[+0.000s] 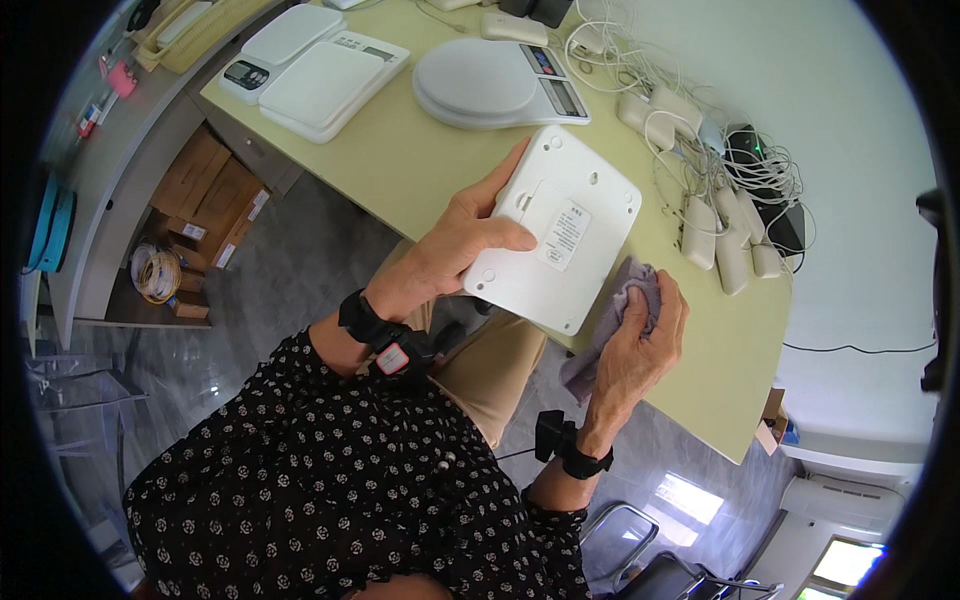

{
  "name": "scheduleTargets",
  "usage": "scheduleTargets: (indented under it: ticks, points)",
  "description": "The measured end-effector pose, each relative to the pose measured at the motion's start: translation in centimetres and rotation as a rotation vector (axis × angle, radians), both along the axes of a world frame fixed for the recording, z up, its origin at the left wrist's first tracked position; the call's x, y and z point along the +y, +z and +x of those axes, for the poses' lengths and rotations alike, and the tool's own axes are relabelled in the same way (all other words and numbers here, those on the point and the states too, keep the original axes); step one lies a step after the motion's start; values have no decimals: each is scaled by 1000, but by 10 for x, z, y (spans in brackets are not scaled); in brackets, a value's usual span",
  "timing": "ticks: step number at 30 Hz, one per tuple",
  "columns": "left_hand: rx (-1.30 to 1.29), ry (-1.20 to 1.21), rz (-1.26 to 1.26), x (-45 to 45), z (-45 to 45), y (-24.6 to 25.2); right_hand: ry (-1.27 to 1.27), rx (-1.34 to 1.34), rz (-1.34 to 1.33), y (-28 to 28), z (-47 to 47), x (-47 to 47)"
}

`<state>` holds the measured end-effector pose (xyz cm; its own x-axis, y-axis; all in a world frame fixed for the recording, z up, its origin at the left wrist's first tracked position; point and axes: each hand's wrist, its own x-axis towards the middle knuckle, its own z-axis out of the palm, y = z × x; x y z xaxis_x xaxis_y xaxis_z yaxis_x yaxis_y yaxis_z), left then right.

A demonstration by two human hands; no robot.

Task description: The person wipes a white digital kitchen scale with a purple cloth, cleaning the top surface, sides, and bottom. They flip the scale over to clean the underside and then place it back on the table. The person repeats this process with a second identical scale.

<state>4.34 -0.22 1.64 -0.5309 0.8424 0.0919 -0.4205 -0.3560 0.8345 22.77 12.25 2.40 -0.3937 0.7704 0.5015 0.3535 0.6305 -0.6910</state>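
Observation:
A white digital scale [592, 247] is held tilted above the table's front edge, its underside facing me. That underside bears a printed label, a battery cover and small round feet at the corners. My left hand [480, 225] grips its left side, the thumb lying flat across the back and the fingers hidden behind it. To the right of the scale, my right hand [645, 337] clasps a bunched grey-purple cloth [592, 367], part of which hangs down past the table edge. The cloth appears close to the scale's lower right side; whether they touch I cannot tell.
On the pale green table [720, 360] stand a round-topped kitchen scale [480, 82], a flat white scale [322, 90] and another scale [292, 37] behind it. Tangled white cables [757, 165] and several white power adapters [697, 232] line the wall side. Cardboard boxes [202, 187] fill a shelf at left.

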Motion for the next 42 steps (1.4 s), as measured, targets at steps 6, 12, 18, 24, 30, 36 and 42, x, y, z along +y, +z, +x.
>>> scheduleTargets:
  ticks: [6,12,18,24,30,36,42]
  points:
    - [-14,-43,31,0,-4,-2,271,-51,205,6,-15,-6]
    - [38,-111,11,-1,-7,-1,124,-37,329,23,-53,35]
    - [-18,-131,10,-3,-7,-5,294,-102,680,44,-96,22]
    - [72,-136,-196,-7,-16,-13,596,-223,803,49,-112,-10]
    - [80,-140,-31,-5,-9,-6,449,-165,692,60,-101,24]
    - [92,-166,23,-7,-5,6,404,-301,104,72,-68,61]
    - [-16,-137,40,-10,-1,5,350,298,-556,26,-38,57]
